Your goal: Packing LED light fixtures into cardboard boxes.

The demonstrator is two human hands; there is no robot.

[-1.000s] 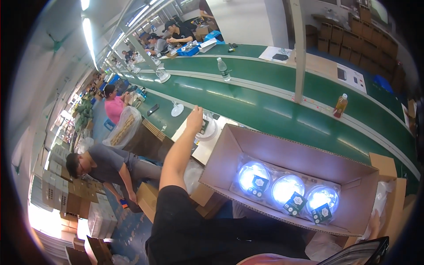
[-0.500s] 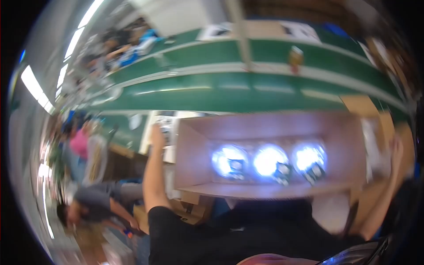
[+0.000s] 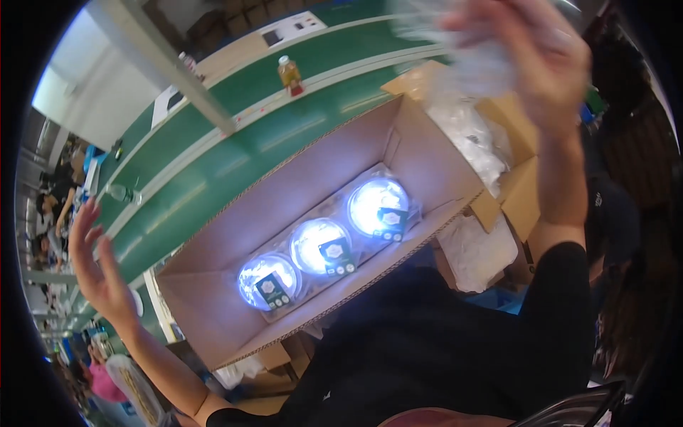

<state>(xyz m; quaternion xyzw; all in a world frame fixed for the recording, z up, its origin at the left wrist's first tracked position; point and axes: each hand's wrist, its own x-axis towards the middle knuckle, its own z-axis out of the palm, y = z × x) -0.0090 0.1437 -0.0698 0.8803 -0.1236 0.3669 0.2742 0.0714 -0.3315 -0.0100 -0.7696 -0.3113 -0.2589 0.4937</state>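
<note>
One bare left hand (image 3: 105,274) is up at the far left, its fingers spread apart and holding nothing, just beside a clear bottle (image 3: 124,193) on the green surface (image 3: 181,206). To its right an open cardboard box (image 3: 313,181) sits at a slant in front of the person's body. On the bottom of the box lie three glowing round packs (image 3: 304,245) in a row, set close together, each with a dark green card (image 3: 337,257) on its near side. That row looks complete as laid, with nothing on top of it; the walls rise well above the packs and the top is not closed, so the box seems only part full. An amber bottle (image 3: 288,75) stands beyond it on the surface. Next, on the right, comes an open carton (image 3: 525,210) with whitish plastic bags (image 3: 471,135) in it. Above that, the blurred right hand (image 3: 541,67) appears clamped on clear plastic (image 3: 484,69), which is outside the box; its exact finger placing I cannot tell.
</note>
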